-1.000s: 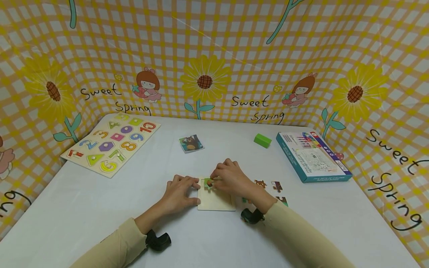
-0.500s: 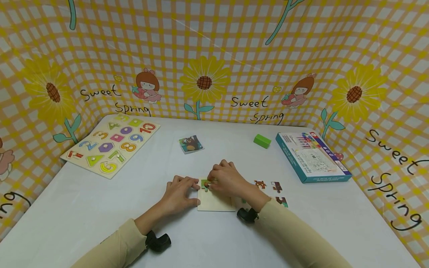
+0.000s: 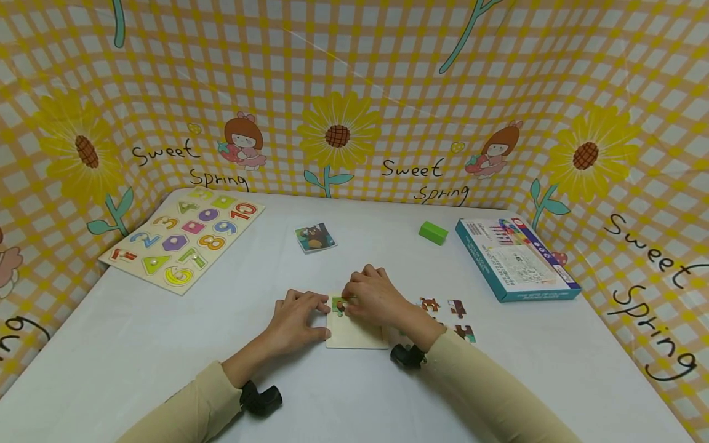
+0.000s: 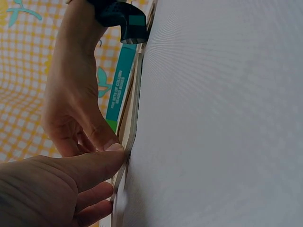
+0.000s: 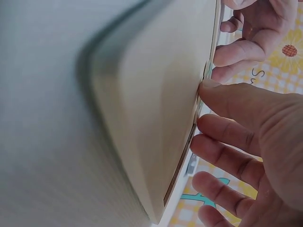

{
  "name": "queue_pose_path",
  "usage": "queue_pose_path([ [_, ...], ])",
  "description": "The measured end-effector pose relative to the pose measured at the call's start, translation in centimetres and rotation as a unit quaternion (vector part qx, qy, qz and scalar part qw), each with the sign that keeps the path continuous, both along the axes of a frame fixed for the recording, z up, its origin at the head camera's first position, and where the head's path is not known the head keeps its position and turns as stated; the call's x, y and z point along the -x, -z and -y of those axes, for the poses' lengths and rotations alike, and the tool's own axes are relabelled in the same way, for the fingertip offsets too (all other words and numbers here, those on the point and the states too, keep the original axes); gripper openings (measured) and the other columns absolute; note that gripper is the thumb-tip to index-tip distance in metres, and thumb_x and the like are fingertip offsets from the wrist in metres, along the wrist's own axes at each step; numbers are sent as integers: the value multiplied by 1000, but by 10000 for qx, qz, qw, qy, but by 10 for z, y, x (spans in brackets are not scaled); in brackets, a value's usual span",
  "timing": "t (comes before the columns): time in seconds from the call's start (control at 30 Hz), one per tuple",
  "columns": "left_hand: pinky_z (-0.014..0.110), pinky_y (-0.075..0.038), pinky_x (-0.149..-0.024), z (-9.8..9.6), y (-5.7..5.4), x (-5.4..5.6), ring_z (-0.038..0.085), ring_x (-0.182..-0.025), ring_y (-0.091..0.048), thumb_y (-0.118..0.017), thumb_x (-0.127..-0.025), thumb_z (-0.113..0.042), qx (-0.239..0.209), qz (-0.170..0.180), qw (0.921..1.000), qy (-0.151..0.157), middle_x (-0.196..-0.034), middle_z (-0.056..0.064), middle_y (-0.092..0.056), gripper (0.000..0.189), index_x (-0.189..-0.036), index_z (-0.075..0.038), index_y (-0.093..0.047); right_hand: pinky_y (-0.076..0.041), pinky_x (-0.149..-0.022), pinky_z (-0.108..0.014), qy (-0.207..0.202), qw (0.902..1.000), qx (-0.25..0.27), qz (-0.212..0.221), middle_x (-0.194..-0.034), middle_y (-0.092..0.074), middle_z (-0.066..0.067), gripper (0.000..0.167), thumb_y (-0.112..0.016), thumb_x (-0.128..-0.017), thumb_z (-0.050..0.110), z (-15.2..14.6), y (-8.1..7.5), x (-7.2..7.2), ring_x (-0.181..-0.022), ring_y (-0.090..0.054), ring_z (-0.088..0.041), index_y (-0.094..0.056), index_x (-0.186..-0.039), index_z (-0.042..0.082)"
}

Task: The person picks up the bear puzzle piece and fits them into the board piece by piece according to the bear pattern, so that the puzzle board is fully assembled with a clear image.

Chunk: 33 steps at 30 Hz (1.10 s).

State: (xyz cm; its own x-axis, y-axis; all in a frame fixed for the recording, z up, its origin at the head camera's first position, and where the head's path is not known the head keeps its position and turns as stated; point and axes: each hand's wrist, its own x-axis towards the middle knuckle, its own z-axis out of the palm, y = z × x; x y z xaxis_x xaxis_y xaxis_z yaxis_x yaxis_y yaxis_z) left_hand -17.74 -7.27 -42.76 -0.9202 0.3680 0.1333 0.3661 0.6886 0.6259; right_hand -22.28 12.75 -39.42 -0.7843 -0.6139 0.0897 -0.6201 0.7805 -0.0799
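A shallow wooden puzzle board (image 3: 357, 335) lies flat on the white table in front of me. My left hand (image 3: 296, 320) rests at its left side, thumb and fingertips touching the edge and spread apart along it. In the board's upper left corner sits a green puzzle piece (image 3: 337, 304) with a brown patch. My right hand (image 3: 373, 296) reaches over the board and pinches this piece with thumb and fingertips, covering its right part. The right wrist view shows the thumb (image 5: 210, 84) and fingertips at the board's surface.
Right of the board lie several loose pieces, among them a bear-face piece (image 3: 429, 304) and a brown one (image 3: 456, 308). Farther back are a bear picture card (image 3: 316, 237), a green block (image 3: 433, 232), a flat box (image 3: 515, 258) and a number board (image 3: 185, 240). Patterned cloth encloses the table.
My right hand has moved slightly left with the green piece, which now sits in the board's upper left corner. The left hand has stayed at the board's edge.
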Motion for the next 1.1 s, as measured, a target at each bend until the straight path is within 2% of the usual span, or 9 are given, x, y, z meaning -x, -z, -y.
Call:
queue_pose_path([
  [0.27,43,-29,-81,0,1,-1,24,-106,-42,-77,-73,-23,-20,-280,9996,88,-125,5,-60,32,-100,-12,-64,-36,-84,-41,-3,10000,77,39,-95,-66,2,18,-75,-78,28,2,-1,-1,-89,-46,-19,-72,-93,17],
  [0.5,45,-28,-85,0,0,-1,24,-111,-42,-78,-74,-25,-40,5,10000,-4,-127,1,-60,32,-102,-15,-65,-36,-86,-41,92,9999,37,42,-94,-66,2,17,-75,-78,28,4,-1,-1,-90,-47,-19,-72,-92,18],
  [1.1,44,-29,-84,0,0,0,23,-110,-42,-77,-74,-27,49,-34,10000,-6,-127,0,-60,33,-104,-17,-66,-37,-85,-43,73,9998,78,143,-97,-65,3,21,-75,-78,31,-1,-1,-1,-91,-47,-19,-72,-95,19],
])
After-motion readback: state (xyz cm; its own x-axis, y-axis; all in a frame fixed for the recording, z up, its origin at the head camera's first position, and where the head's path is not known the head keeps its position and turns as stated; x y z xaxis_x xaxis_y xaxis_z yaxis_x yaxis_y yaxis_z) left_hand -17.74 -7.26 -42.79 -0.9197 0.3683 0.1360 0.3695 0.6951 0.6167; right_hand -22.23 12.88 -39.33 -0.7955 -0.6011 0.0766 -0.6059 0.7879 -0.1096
